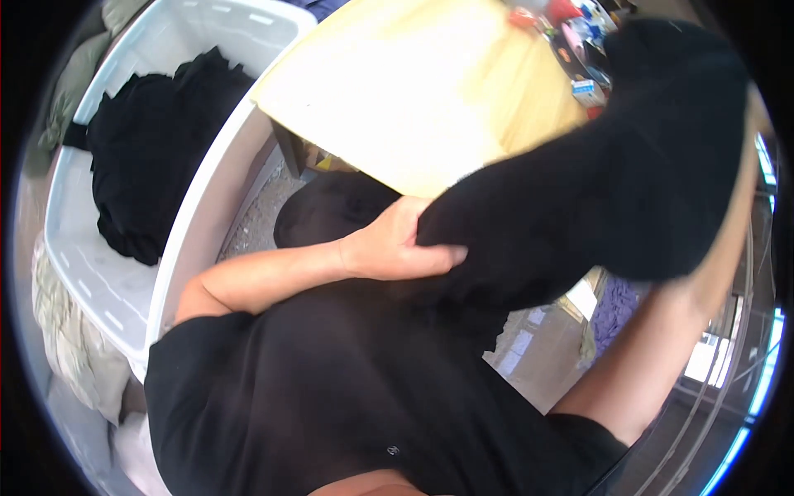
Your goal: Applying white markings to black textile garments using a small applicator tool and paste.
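A black garment (571, 198) of soft plain cloth stretches from the middle of the view up to the far right. I cannot make out which kind of garment it is. My left hand (401, 248) is closed on its near left end, in front of my chest. The cloth widens toward the upper right, where my right forearm (734, 215) runs up along its edge. My right hand is mostly hidden behind the cloth and at the dark rim, so its fingers do not show. More black cloth (161, 157) lies heaped in a white plastic bin (285, 25) on the left.
A table with a pale yellow cover (389, 83) stands ahead, with small packages (585, 93) at its far right. Below it is a dark round seat (331, 207). Purple cloth (612, 318) lies low on the right. Pale bundled fabric (78, 339) sits left of the bin.
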`<control>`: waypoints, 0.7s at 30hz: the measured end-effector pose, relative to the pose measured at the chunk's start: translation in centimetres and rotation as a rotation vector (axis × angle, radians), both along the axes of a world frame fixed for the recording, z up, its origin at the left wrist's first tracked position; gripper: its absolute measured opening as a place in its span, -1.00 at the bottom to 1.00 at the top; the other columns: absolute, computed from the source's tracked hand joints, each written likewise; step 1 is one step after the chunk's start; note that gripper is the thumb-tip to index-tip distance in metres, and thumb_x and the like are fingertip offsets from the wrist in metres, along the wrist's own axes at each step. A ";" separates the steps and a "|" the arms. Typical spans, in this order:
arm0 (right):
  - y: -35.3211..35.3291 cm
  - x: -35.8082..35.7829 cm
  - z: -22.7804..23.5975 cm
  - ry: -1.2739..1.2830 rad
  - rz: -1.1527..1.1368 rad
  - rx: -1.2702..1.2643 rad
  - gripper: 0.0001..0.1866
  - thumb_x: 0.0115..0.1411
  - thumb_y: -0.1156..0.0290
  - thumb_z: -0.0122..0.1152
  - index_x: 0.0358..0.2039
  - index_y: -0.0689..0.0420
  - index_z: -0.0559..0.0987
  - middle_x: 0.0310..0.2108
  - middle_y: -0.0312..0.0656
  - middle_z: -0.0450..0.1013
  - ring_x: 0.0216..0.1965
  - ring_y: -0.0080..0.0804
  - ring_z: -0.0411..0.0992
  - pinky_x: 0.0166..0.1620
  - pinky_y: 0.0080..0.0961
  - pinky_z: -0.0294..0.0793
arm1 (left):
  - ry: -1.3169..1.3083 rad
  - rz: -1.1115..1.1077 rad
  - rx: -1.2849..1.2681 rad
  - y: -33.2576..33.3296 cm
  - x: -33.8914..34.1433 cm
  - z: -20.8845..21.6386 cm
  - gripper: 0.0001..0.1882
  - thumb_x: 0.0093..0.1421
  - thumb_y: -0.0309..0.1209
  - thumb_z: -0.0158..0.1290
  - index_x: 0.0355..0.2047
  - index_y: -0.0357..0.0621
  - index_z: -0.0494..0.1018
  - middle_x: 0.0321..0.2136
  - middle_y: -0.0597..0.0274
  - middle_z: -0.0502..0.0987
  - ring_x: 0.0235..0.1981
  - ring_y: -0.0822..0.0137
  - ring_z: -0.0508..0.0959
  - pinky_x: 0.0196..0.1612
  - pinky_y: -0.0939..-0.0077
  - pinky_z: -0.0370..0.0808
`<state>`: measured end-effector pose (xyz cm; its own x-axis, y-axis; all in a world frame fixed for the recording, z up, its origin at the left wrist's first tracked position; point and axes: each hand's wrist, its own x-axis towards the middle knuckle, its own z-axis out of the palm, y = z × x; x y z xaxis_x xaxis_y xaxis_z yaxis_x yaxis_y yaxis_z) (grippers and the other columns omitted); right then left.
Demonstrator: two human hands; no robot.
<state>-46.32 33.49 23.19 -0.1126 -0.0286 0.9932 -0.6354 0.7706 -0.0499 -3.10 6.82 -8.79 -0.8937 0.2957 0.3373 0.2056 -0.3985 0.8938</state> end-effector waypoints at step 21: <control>-8.5 28.5 -31.3 -1.083 0.773 -0.157 -0.85 0.02 0.66 0.09 -0.36 0.22 0.38 -0.38 -0.27 0.47 -0.48 -0.67 0.36 -0.37 -0.74 0.36 | -0.526 -0.140 -0.707 2.2 -1.8 -9.5 -0.87 0.17 -0.44 0.08 -0.35 -0.28 0.45 -0.51 0.32 0.45 -0.43 0.54 0.42 -0.31 0.60 0.40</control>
